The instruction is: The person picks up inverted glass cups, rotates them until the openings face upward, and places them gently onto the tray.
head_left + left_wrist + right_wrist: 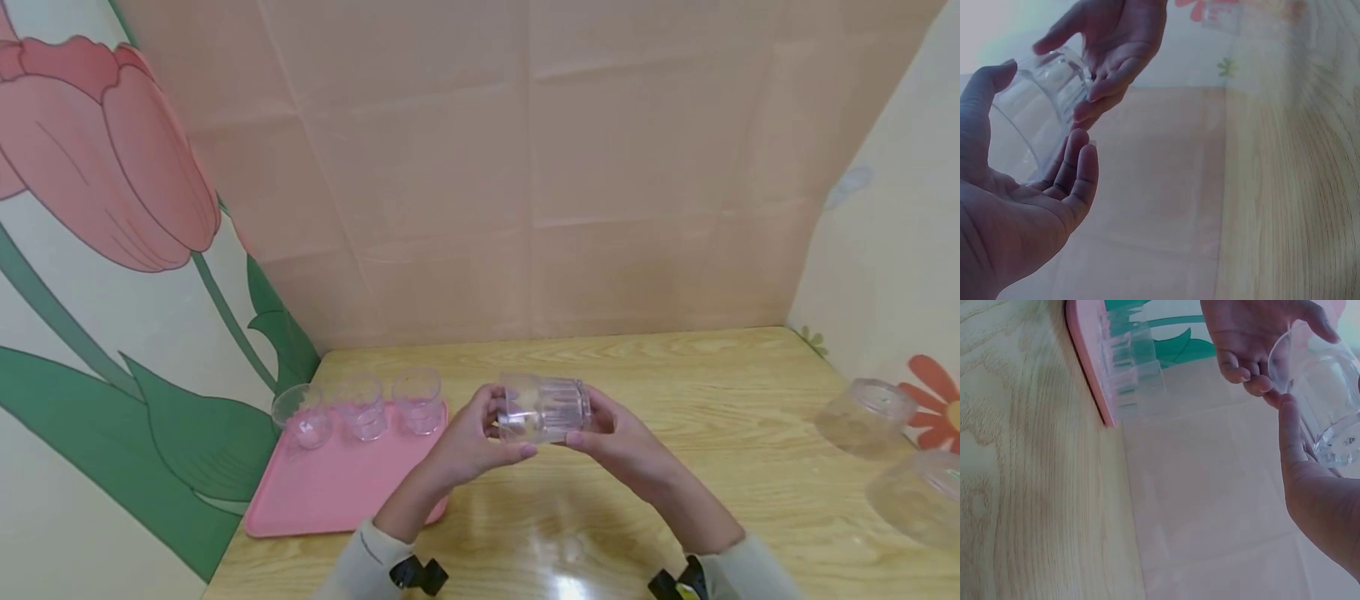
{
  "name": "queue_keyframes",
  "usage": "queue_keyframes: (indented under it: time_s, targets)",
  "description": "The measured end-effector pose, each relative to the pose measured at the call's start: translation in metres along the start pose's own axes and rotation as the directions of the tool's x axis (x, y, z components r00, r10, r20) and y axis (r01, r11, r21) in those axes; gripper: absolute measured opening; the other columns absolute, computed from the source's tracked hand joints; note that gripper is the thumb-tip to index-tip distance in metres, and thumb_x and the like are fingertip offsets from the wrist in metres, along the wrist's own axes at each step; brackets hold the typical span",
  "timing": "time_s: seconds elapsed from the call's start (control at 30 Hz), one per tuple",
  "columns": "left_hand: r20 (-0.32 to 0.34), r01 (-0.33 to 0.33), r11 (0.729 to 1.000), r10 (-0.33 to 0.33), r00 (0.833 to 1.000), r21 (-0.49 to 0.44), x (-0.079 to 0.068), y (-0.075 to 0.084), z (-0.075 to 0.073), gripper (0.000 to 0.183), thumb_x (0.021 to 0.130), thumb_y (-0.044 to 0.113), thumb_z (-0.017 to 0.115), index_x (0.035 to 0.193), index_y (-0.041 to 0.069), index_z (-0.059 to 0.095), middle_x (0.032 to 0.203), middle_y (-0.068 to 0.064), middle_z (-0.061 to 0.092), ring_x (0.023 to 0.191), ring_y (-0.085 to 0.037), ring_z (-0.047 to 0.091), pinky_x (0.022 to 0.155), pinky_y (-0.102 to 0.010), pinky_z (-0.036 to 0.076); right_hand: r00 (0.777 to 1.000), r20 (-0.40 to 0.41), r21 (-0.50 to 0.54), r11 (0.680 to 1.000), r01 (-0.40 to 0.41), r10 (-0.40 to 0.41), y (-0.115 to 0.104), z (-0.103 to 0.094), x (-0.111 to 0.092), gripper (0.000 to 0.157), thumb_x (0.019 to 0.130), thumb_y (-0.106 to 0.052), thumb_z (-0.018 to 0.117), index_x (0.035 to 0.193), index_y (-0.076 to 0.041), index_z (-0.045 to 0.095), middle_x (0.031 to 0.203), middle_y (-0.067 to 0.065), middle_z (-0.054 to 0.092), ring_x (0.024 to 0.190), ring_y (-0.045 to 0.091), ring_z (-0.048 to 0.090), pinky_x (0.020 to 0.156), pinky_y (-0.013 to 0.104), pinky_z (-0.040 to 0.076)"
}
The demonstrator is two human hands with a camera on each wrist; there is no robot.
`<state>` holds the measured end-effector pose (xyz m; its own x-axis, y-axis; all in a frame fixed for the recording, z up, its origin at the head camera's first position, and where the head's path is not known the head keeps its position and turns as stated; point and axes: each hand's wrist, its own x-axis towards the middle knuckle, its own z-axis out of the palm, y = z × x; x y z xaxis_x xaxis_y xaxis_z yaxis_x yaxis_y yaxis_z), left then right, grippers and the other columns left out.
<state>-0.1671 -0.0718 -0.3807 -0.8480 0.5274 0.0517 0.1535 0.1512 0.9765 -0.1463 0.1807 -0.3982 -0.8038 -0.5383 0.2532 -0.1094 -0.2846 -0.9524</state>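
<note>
A clear tumbler with a ribbed lower half lies sideways in the air between both hands, its mouth towards the left. My left hand holds it at the rim end, thumb on one side and fingers on the other. At the base end my right hand grips it between thumb and fingers. From the left wrist, the tumbler shows its wide mouth facing the left palm. In the right wrist view its thick base sits by the right hand.
On the left, a pink tray bears three clear tumblers along its far side. Two more clear tumblers stand upside down at the right edge of the wooden table. A pinkish sheet hangs behind.
</note>
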Motion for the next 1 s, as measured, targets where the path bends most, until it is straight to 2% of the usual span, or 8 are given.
queue_keyframes:
  time_s: [0.2, 0.37, 0.63, 0.8, 0.93, 1.0]
  targets:
    - [-0.014, 0.000, 0.999, 0.000, 1.000, 0.048, -0.001, 0.002, -0.001, 0.077, 0.083, 0.020, 0.085, 0.144, 0.007, 0.040, 0.130, -0.008, 0.060, 0.114, -0.022, 0.060, 0.097, -0.040, 0.052, 1.000, 0.000, -0.010, 1.000, -0.021, 0.021, 0.002, -0.001, 0.000, 0.065, 0.099, -0.001, 0.059, 0.155, 0.002, 0.025, 0.139, 0.011, 0.058, 0.127, 0.023, 0.058, 0.106, 0.033, 0.047]
    - [-0.023, -0.012, 0.997, 0.014, 1.000, 0.079, -0.001, 0.003, -0.003, 0.078, 0.081, 0.023, 0.086, 0.143, 0.008, 0.041, 0.131, -0.012, 0.061, 0.115, -0.026, 0.060, 0.101, -0.046, 0.049, 0.999, -0.003, -0.015, 0.999, -0.043, 0.043, 0.001, -0.002, -0.001, 0.068, 0.099, 0.000, 0.059, 0.156, 0.002, 0.022, 0.139, 0.011, 0.058, 0.127, 0.023, 0.059, 0.106, 0.032, 0.047]
    - [-0.032, -0.023, 0.990, 0.028, 0.999, 0.142, -0.002, 0.003, -0.008, 0.074, 0.079, 0.029, 0.088, 0.139, 0.015, 0.046, 0.117, 0.002, 0.065, 0.107, -0.018, 0.060, 0.099, -0.046, 0.049, 0.997, 0.011, -0.034, 0.997, -0.073, 0.074, -0.001, -0.007, -0.005, 0.071, 0.099, 0.001, 0.058, 0.158, 0.001, 0.019, 0.145, 0.009, 0.051, 0.129, 0.022, 0.057, 0.106, 0.032, 0.047]
    - [-0.028, -0.040, 0.975, 0.047, 0.998, 0.219, -0.005, 0.005, -0.013, 0.077, 0.076, 0.031, 0.090, 0.137, 0.014, 0.047, 0.113, 0.001, 0.064, 0.103, -0.017, 0.062, 0.094, -0.044, 0.052, 0.996, -0.034, -0.160, 0.983, -0.092, 0.088, -0.002, -0.014, -0.010, 0.068, 0.100, -0.001, 0.059, 0.158, -0.003, 0.023, 0.152, 0.014, 0.042, 0.128, 0.017, 0.057, 0.103, 0.032, 0.049]
    - [-0.026, -0.017, 0.946, 0.026, 0.999, 0.323, -0.008, 0.006, -0.018, 0.081, 0.074, 0.037, 0.091, 0.138, 0.015, 0.047, 0.114, 0.003, 0.062, 0.101, -0.015, 0.063, 0.090, -0.036, 0.054, 0.990, -0.088, -0.320, 0.937, -0.137, 0.115, -0.005, -0.021, -0.018, 0.064, 0.101, -0.007, 0.059, 0.156, -0.003, 0.028, 0.152, 0.025, 0.039, 0.125, 0.018, 0.060, 0.099, 0.029, 0.051]
    - [-0.015, -0.003, 0.935, 0.008, 1.000, 0.353, -0.009, 0.007, -0.021, 0.083, 0.073, 0.040, 0.091, 0.139, 0.015, 0.047, 0.114, 0.003, 0.062, 0.102, -0.014, 0.062, 0.089, -0.035, 0.054, 0.988, -0.097, -0.377, 0.914, -0.150, 0.123, -0.007, -0.025, -0.023, 0.060, 0.102, -0.009, 0.059, 0.155, -0.004, 0.032, 0.153, 0.027, 0.038, 0.125, 0.021, 0.060, 0.098, 0.028, 0.052]
